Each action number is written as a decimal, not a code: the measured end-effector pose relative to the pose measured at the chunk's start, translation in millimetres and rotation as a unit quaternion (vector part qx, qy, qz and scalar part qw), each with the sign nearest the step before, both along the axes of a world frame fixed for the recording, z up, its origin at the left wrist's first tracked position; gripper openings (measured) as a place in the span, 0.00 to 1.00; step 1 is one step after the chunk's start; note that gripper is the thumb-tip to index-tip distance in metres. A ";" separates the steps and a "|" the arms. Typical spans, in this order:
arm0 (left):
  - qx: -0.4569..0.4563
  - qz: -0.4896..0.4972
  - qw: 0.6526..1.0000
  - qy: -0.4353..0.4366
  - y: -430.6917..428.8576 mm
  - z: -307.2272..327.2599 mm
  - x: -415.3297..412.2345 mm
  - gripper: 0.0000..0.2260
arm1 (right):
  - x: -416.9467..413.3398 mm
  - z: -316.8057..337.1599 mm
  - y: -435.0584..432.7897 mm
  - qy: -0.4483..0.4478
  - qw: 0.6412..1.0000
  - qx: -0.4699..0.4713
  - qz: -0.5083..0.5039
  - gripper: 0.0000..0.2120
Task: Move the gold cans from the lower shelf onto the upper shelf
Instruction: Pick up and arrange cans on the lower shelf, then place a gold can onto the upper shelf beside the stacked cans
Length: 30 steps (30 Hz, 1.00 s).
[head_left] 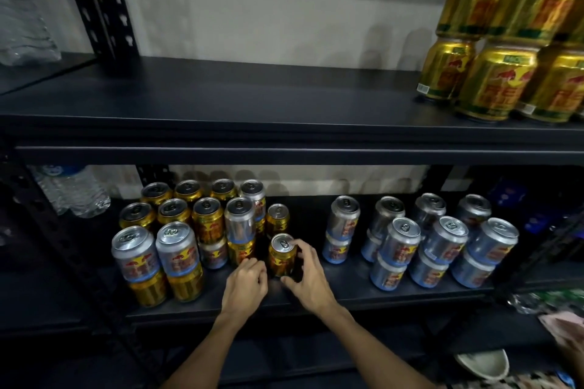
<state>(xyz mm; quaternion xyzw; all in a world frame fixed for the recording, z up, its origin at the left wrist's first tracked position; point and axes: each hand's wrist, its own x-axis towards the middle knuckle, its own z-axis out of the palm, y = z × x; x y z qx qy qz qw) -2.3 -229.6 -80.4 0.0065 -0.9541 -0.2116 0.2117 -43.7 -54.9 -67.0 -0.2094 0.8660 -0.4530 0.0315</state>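
Lower shelf [316, 297]: hands [245, 286] flank gold can [282, 257] (silver cans [155, 249] crowd left).

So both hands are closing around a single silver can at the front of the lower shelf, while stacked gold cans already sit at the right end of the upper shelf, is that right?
Not quite: the can between the left hand and right hand is gold, not silver, as the head view shows. The rest holds: it stands alone at the front of the lower shelf, and stacked gold cans sit at the right end of the upper shelf.

Head view faces shelving [284, 136] close, angled slightly downward.
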 end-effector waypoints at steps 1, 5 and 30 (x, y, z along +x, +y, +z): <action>0.002 0.000 1.000 -0.003 -0.3 0.1 0.3 0.12 | -1.4 0.7 -0.3 -0.006 1.000 -0.006 0.004 0.38; 0.009 0.003 1.000 -0.015 -1.7 -0.8 0.8 0.12 | -4.0 -1.1 -4.1 -0.025 1.000 -0.018 -0.004 0.37; -0.011 -0.026 1.000 0.000 -1.9 -0.3 -2.5 0.14 | -23.4 12.2 -28.8 -0.009 0.998 0.033 -0.061 0.40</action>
